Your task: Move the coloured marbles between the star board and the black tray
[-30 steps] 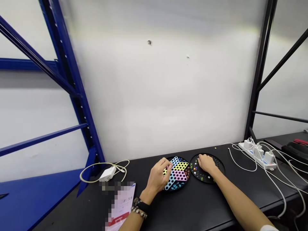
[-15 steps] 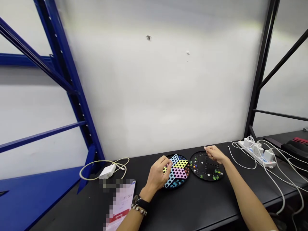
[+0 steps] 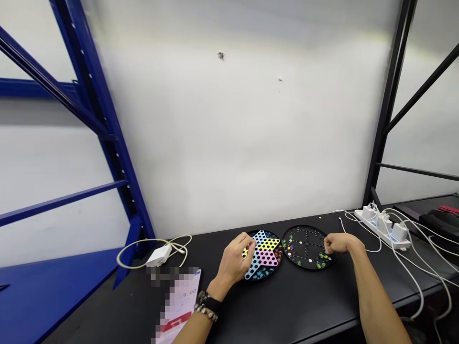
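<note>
A round Chinese checkers board (image 3: 267,258) with a pastel star full of black holes lies on the black table. Glass marbles (image 3: 263,273) sit in the pockets around the star. Over its left side is my left hand (image 3: 234,258), fingers curled into a pinch; what is in them, if anything, is hidden. To the right lies a round black tray (image 3: 315,251) with green marbles (image 3: 321,263) and several small white, orange and purple pieces along its edge. My right hand (image 3: 342,242) is at the tray's right rim, fingers closed and pointing down, their contents hidden.
A small yellow piece (image 3: 320,218) lies on the table behind the tray. On the right is a power strip (image 3: 382,229) with plugged-in chargers and loose white cables. A phone (image 3: 181,301) and a white charger (image 3: 159,255) with a coiled cable lie to the left.
My right hand has moved right and toward me, from above the tray's far side to its right rim. The yellow piece now shows behind the tray. My left hand stays put.
</note>
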{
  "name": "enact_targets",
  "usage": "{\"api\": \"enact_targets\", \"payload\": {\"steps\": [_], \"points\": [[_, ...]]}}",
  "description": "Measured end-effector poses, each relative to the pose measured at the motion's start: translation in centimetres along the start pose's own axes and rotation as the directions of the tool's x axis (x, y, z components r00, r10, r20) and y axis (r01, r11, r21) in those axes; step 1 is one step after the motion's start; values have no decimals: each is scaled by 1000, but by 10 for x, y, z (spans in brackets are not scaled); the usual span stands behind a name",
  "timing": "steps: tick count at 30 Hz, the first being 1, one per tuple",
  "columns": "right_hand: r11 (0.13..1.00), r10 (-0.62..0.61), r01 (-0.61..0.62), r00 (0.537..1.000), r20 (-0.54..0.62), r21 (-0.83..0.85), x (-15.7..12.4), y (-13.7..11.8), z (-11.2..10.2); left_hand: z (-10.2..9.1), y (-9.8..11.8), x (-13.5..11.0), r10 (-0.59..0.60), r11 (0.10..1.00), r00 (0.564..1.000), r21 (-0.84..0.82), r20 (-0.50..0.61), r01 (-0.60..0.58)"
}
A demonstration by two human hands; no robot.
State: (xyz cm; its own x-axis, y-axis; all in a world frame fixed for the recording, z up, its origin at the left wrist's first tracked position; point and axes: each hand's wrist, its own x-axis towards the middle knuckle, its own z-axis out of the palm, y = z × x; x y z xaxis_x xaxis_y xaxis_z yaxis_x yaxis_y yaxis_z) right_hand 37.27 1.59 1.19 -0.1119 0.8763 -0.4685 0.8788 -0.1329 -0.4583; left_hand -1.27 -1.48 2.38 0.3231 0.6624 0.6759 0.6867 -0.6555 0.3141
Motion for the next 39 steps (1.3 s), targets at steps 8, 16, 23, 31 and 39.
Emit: {"api": "enact_targets", "payload": {"steps": [8,16,23,31,39], "points": [[993,-35,17,987,-157,-113,2,-8,27,0,-1,-1,2,1000,1000,-9,16,-2],[784,-196,405,880,-432,470,-3,-14,13,-1,2,0,1,1000,1000,-16,-8,-1],[132,-232,431,889,-395,893,27,-106,0,-4,-2,0,-26,999,999,-33,-25,26],[811,-342,553,715,-610,192,103,-229,67,-7,-10,-1,-85,995,995,-63,-52,82],[835,-533,378,737,-416,-399,126,-266,116,-5,-9,-3,-66,996,997,-70,-50,63]]}}
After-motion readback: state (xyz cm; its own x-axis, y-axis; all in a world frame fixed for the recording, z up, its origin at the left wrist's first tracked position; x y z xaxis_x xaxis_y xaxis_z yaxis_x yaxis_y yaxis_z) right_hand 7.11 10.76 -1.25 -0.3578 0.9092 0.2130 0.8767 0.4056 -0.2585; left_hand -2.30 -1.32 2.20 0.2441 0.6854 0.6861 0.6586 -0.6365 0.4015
